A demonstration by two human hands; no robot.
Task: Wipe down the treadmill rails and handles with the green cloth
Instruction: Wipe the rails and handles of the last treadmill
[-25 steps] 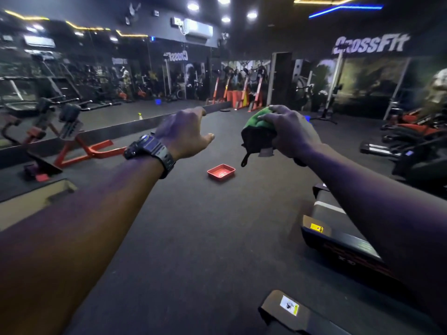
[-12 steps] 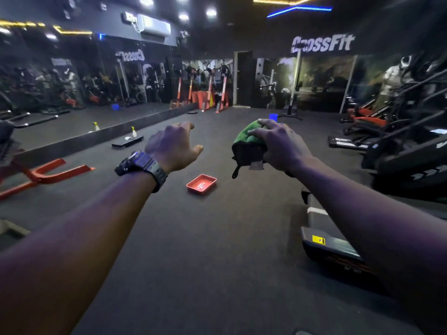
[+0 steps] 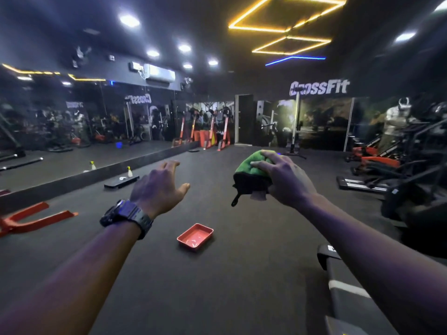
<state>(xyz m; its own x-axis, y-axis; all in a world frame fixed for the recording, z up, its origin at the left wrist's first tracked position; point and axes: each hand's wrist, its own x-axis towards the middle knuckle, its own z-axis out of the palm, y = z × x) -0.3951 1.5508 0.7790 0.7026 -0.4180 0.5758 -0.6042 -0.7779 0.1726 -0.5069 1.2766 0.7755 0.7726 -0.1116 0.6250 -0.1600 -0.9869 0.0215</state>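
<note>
Since the earlier frame, my view sits higher and the red tray [image 3: 195, 236] lies lower, on the floor between my forearms. My right hand [image 3: 285, 178] is clamped on the bunched green cloth [image 3: 252, 175], held in the air. My left hand [image 3: 157, 187] is empty, fingers spread apart.
</note>
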